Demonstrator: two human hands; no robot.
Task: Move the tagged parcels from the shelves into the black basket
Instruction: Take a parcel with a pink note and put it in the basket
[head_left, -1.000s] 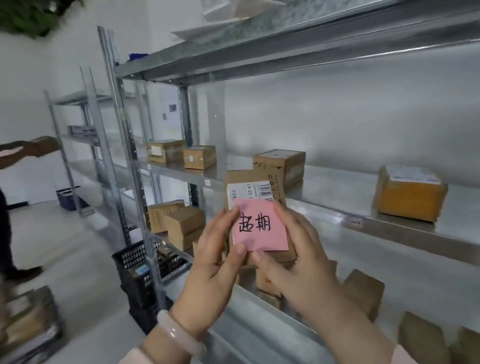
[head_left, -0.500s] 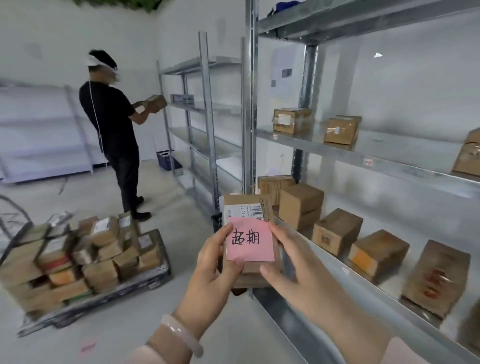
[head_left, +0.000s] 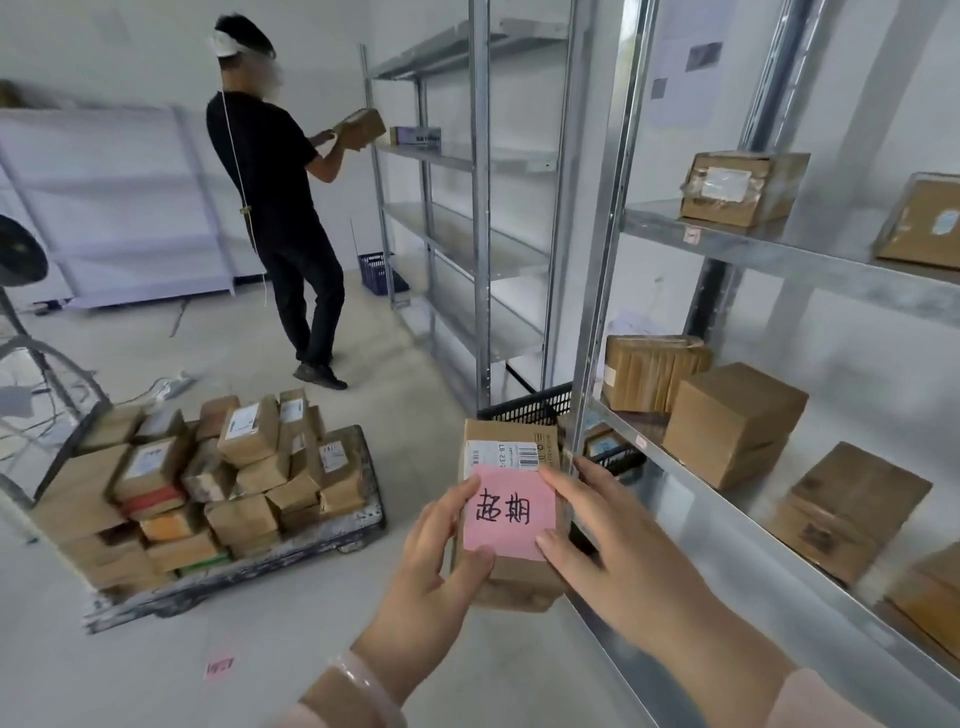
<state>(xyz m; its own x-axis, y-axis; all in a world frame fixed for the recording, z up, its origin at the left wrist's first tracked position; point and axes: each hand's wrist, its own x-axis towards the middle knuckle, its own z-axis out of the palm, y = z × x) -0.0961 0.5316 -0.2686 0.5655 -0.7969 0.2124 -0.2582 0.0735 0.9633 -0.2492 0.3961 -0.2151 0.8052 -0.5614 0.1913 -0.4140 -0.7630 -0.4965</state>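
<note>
The metal shelving fills my right side, with untagged cartons on its levels. Its front upright stands directly between me and the black basket, which sits on the floor at the foot of the rack, near the parcel and beyond it. Only the mesh rim of the basket shows; I cannot tell how full it is.

The tagged parcel is off the shelf and held upright in front of me, clear of the rack. The left hand wraps its near left edge, thumb pressed across the face; the right hand lies against its right side with fingers spread, two fingertips on the pink tag.

Risks, as I judge them:
- A swing toward the basket could knock the parcel or my right hand against the upright.
- The right hand steadies more than it clamps, so a quick lowering could let the parcel slide from the left hand alone.
- Fingertips bearing on the tag could peel it loose; another pink slip already lies on the floor.
</note>
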